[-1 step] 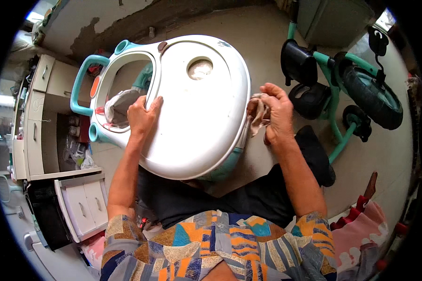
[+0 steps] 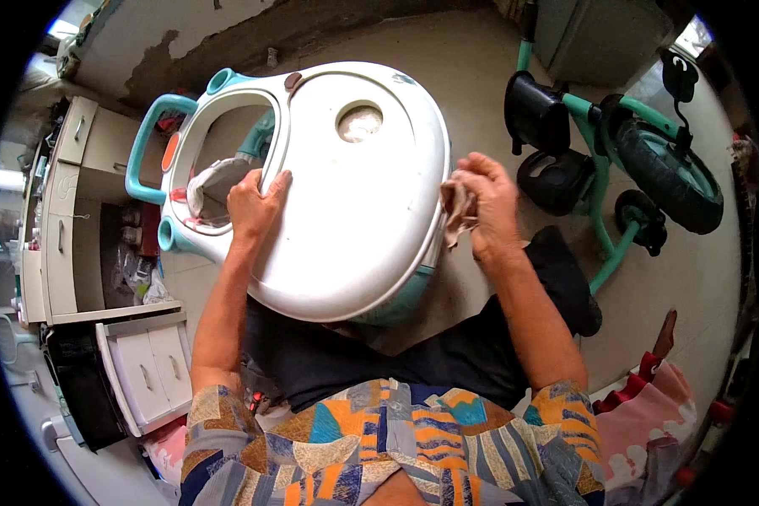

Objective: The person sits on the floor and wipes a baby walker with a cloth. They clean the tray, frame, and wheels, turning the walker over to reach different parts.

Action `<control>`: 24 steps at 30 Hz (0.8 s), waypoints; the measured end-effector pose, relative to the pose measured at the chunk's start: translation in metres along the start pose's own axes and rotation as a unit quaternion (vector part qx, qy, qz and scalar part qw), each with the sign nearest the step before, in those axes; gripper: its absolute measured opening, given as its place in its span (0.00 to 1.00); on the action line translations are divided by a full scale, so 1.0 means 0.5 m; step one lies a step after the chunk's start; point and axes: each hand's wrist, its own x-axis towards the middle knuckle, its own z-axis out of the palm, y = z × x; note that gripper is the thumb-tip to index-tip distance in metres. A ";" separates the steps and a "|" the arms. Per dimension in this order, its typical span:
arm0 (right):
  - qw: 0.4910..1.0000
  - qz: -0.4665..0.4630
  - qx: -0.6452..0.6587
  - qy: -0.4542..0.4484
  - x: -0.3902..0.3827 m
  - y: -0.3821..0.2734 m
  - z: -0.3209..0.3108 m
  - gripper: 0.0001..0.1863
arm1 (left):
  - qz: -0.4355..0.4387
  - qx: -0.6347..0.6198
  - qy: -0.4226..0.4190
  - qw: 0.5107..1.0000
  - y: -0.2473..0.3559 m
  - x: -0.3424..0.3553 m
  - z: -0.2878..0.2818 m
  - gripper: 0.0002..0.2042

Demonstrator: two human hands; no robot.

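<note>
A large white and teal plastic child's item (image 2: 354,228), whose exact kind I cannot tell, stands tilted before my knees. It has a broad smooth panel with a round recess, an oval opening and a teal handle (image 2: 135,160). My left hand (image 2: 255,207) is closed on the bar between opening and panel, thumb on the white surface. Pale fabric (image 2: 215,181) hangs inside the opening. In my right hand (image 2: 491,202) is a crumpled, dirty beige cloth (image 2: 459,207), bunched in the fingers and against the panel's right rim. Part of the cloth is hidden by the fingers.
A green child's tricycle (image 2: 599,185) with black wheels stands at the right. On the left are cream cabinets (image 2: 63,244) and a small white drawer unit (image 2: 148,363). Pink cloth (image 2: 649,413) lies at the lower right. A peeling wall (image 2: 169,51) rises behind.
My right hand with the cloth has shifted slightly left, closer against the panel's rim. My left hand keeps its hold.
</note>
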 end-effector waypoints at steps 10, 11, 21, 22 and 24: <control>0.987 0.138 0.045 -0.070 -0.020 0.085 0.024 0.14 | 0.072 0.023 -0.035 0.997 -0.082 0.113 0.016 0.22; 0.984 0.151 0.054 -0.074 -0.027 0.090 0.028 0.11 | 0.079 0.000 -0.034 0.996 -0.085 0.121 0.019 0.23; 0.954 0.260 0.096 -0.110 -0.068 0.101 0.064 0.14 | -0.014 0.115 -0.018 0.993 -0.017 0.195 0.087 0.27; 0.948 0.273 0.106 -0.122 -0.070 0.103 0.065 0.14 | -0.016 0.127 -0.015 0.992 -0.017 0.199 0.090 0.27; 0.946 0.277 0.150 -0.078 -0.065 0.114 0.068 0.13 | 0.011 0.099 -0.011 0.995 -0.030 0.205 0.093 0.26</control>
